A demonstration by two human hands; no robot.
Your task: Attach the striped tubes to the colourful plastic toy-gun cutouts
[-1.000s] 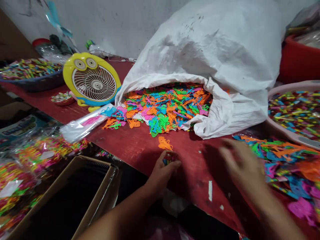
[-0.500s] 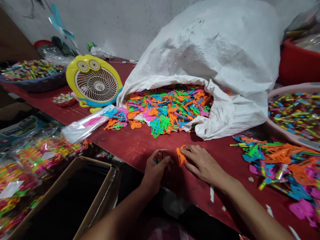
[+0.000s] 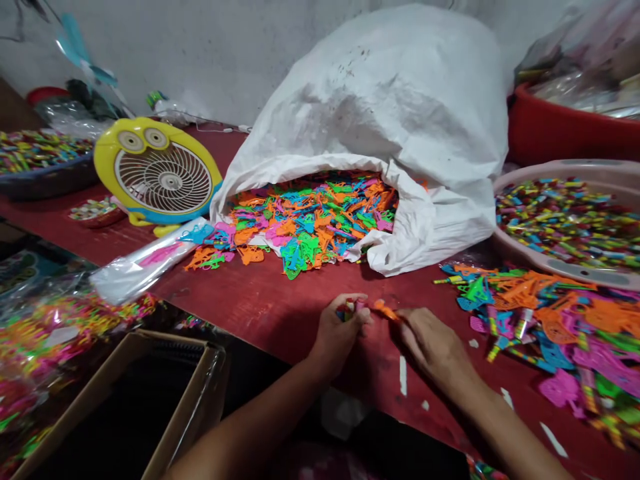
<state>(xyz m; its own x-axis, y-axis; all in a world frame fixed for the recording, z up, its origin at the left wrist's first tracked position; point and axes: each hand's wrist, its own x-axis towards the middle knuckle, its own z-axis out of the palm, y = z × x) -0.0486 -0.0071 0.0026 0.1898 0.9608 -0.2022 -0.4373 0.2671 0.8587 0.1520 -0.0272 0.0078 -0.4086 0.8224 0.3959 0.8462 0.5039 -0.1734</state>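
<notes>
My left hand [image 3: 339, 330] rests on the red table [image 3: 260, 303] with its fingers curled round a small bunch of colourful plastic pieces [image 3: 349, 309]. My right hand [image 3: 434, 347] lies beside it, fingertips pinching an orange plastic toy piece [image 3: 385, 309] against the table, close to the left hand's bunch. Behind them a big white sack [image 3: 400, 120] lies on its side, spilling a heap of neon plastic toy pieces [image 3: 310, 220]. Another pile of plastic pieces [image 3: 545, 320] is spread at the right.
A yellow cartoon desk fan [image 3: 157, 173] stands at the left beside a clear plastic bag roll [image 3: 140, 267]. A pink basin [image 3: 565, 267] of coloured sticks and a red tub [image 3: 555, 130] sit at the right. An open cardboard box [image 3: 125, 407] and packed bags [image 3: 55, 327] lie below.
My right hand swept in from the right pile, took the orange piece off the table and brought it up against my left hand's bunch. The view shifted slightly to the right.
</notes>
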